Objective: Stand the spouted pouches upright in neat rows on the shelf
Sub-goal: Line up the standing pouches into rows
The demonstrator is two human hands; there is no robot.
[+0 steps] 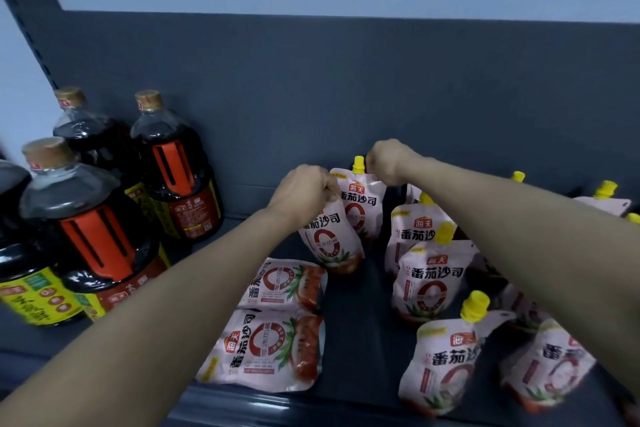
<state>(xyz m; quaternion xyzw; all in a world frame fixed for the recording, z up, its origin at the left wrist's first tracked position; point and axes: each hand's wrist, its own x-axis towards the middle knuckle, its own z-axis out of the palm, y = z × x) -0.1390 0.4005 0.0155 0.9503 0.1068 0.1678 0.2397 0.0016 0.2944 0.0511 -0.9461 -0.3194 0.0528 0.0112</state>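
- Head view, hands: the left hand (304,192) has its fingers curled round the top of the front pouch (330,239), hiding its spout. The right hand (388,163) pinches the top edge of the rear pouch (363,201), just beside its yellow spout (358,165).
- Head view, held pair: both pouches stand towards the back edge of the shelf (349,322), one directly in front of the other. The front one is slightly tilted. They appear to start a new row.
- Head view, work done: to the right, the standing pouches (433,282) form a row running from the back edge towards the front edge. The pouches at the right end are blurred, so their order cannot be told.
- Head view, work left: two flat pouches (273,347) lie on their sides by the front edge, left of the held pair. A leaning pouch (604,199) near the back right corner looks unsettled.
- Head view, surroundings: sauce bottles (100,246) occupy the left end of the shelf.
- Judgement: the task seems past its midpoint, with the new row to be filled and straightened.
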